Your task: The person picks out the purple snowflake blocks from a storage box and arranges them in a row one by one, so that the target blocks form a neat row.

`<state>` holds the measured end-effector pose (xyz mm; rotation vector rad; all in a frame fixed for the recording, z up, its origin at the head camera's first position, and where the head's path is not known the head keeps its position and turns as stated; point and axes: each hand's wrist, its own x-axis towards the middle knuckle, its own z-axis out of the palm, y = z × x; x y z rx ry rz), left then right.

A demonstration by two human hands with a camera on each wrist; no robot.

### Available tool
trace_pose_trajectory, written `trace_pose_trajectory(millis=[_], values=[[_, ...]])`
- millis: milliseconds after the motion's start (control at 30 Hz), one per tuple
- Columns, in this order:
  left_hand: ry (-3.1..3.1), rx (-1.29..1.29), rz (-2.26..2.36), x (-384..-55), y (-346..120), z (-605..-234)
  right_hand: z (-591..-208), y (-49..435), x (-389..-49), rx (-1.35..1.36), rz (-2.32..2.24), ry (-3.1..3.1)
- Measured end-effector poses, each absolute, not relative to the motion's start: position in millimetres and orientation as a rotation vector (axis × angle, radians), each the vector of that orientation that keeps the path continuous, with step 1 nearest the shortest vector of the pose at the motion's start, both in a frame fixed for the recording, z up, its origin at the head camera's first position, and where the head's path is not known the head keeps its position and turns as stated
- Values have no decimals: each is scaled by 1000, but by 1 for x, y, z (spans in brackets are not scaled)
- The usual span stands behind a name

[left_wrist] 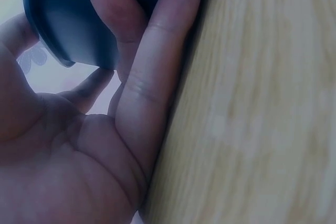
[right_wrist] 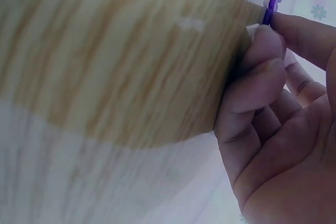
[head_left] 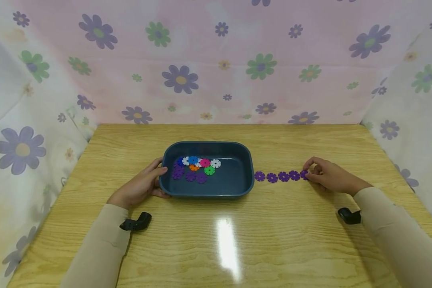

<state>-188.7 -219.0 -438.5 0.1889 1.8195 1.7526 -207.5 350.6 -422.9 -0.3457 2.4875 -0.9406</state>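
Observation:
A dark blue plastic tub (head_left: pixel 234 194) stands on the table with notched snowflake discs inside. My left hand (head_left: pixel 140 184) grips its left end, the thumb over the rim and the fingers along the outer wall; the left wrist view has the tub's wall (left_wrist: pixel 79 40) against those fingers. Purple snowflake discs (head_left: pixel 272 177) form a row on the table, from beside the tub's right end out to my right hand (head_left: pixel 325 176). That hand pinches the rightmost purple disc (head_left: pixel 303 174) between thumb and index finger. In the right wrist view the purple disc (right_wrist: pixel 268 16) shows edge-on, partly hidden by the fingertips.
Inside the tub, purple discs (head_left: pixel 191 176) gather at the left, with white, blue, orange, pink and green ones (head_left: pixel 209 171) beside them. The wooden table (head_left: pixel 180 244) is bordered by flower-patterned cloth (head_left: pixel 209 100) at the back and both sides.

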Motion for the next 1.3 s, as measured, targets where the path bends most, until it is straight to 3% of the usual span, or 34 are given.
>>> trace_pose_trajectory(millis=[433,833,1300], values=[[1841,189,1739,-189,-221,-436,-408,330,-216,-339,-901,2640],[1829,204,1739,-190,-226,-439,-347,222,-229,-669,-956,2697],[1807,188,1773,-189,-220,-442,-331,119,-251,-1017,-822,2598]])
